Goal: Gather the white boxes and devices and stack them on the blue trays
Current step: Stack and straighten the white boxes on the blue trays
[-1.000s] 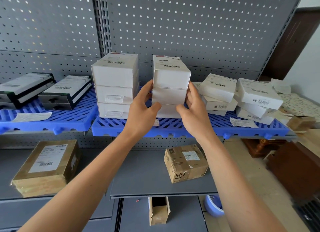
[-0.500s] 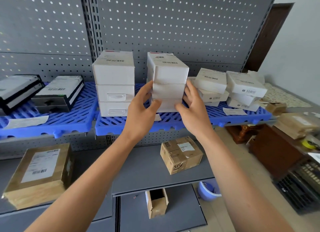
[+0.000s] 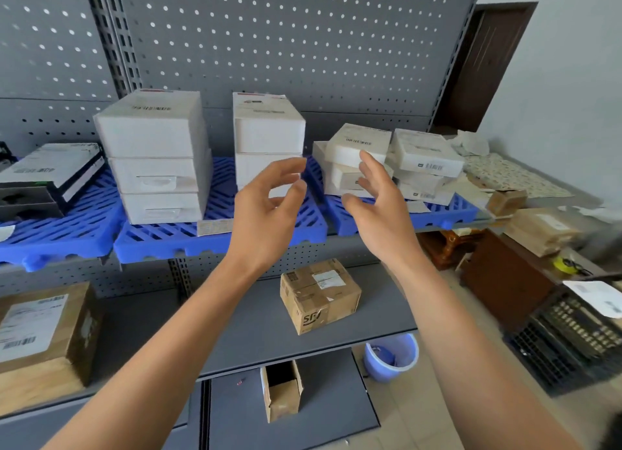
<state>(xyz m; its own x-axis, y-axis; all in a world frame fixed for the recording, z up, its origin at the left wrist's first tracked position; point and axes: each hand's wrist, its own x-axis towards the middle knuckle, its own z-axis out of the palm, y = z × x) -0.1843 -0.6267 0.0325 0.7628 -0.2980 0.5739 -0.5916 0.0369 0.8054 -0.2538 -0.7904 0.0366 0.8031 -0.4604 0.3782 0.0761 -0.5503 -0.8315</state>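
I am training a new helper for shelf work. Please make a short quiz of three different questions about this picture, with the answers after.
1. True or false: the left hand grips the middle stack of white boxes.
2. How many boxes are in the left stack of white boxes?
A. two B. three C. five
3. What colour are the trays under the stacks?

Key
1. False. Both the left hand and the right hand are open in front of the stack and hold nothing.
2. B, three.
3. Blue.
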